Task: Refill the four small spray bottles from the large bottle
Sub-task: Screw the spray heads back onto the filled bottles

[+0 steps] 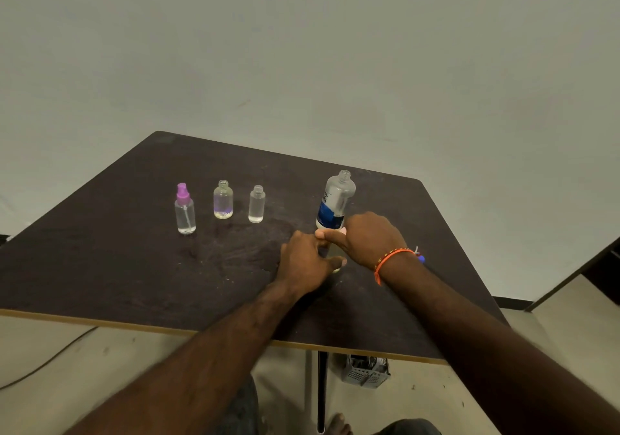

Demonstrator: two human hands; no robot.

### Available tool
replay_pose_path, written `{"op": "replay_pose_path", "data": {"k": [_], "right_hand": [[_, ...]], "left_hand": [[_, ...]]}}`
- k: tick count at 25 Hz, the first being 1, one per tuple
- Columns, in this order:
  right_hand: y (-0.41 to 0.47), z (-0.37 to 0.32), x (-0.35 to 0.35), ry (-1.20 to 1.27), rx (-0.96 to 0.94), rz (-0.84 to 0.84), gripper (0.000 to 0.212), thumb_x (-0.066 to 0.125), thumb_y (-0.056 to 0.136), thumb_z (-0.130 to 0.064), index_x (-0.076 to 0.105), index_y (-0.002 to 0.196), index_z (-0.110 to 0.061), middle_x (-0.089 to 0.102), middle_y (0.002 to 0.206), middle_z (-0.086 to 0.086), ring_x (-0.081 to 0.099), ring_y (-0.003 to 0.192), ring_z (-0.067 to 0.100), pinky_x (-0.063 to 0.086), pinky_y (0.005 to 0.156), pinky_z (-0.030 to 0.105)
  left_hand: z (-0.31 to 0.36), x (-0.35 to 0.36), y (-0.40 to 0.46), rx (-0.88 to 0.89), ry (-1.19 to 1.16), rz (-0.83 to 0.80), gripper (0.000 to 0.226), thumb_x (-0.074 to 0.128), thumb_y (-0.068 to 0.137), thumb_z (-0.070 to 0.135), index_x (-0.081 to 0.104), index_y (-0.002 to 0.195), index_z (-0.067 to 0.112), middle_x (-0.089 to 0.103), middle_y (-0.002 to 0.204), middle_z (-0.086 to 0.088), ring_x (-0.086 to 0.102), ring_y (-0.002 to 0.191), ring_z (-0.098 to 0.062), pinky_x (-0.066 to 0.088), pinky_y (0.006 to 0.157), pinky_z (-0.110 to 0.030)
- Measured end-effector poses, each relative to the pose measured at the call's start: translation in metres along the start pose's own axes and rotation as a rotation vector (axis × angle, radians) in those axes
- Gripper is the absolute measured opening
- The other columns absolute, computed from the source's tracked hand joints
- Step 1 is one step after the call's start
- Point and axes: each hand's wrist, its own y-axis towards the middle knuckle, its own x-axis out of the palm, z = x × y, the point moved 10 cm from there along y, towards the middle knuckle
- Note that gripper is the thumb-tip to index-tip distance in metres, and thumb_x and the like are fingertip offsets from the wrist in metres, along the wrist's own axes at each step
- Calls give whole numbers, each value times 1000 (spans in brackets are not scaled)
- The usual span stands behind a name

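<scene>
Three small clear bottles stand in a row on the dark table: one with a purple spray cap, then two without caps, a wider one and a slimmer one. The large bottle with a blue label stands upright and uncapped, just behind my hands. My left hand grips the body of a fourth small bottle, mostly hidden between my hands. My right hand, with an orange wristband, is closed over that bottle's top, where a bit of pinkish cap shows.
The table's near edge runs across the lower view, with a table leg below it. A grey perforated basket sits on the floor under the table. A cable lies on the floor at left. Dark furniture stands at far right.
</scene>
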Motion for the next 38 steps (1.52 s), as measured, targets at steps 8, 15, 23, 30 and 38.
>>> {"op": "replay_pose_path", "data": {"k": [8, 15, 23, 30, 38], "right_hand": [[-1, 0, -25, 210, -81, 134, 16, 68, 92, -35, 76, 91, -20, 74, 90, 0, 66, 80, 15, 56, 79, 35], [-6, 1, -8, 256, -54, 133, 51, 37, 99, -59, 67, 100, -18, 72, 90, 2, 66, 83, 21, 53, 77, 39], [-12, 12, -19, 210, 2, 232, 31, 66, 89, -51, 71, 96, -21, 73, 89, 0, 66, 80, 18, 56, 75, 37], [-9, -7, -18, 167, -142, 98, 36, 65, 92, -22, 66, 128, -18, 69, 124, 6, 65, 109, 24, 51, 97, 40], [1, 4, -18, 138, -22, 150, 32, 71, 88, -47, 71, 87, -15, 69, 81, 3, 61, 71, 16, 47, 66, 29]], "left_hand": [[-2, 1, 0, 44, -16, -11, 39, 85, 78, 49, 77, 113, 33, 75, 94, 15, 66, 92, -6, 53, 98, -50], [1, 2, -2, 52, 11, -22, 35, 83, 81, 47, 76, 111, 31, 69, 88, 17, 63, 91, -11, 53, 95, -51], [3, -2, -5, 23, 16, 6, 39, 85, 81, 44, 76, 115, 28, 75, 98, 9, 62, 95, -10, 51, 98, -47], [3, -1, -6, 30, -19, -24, 36, 86, 80, 42, 77, 113, 31, 76, 91, 13, 67, 84, -4, 57, 94, -44], [2, 0, -6, -1, 42, -13, 50, 85, 83, 42, 73, 127, 21, 76, 99, 3, 66, 88, -10, 56, 97, -46]]}}
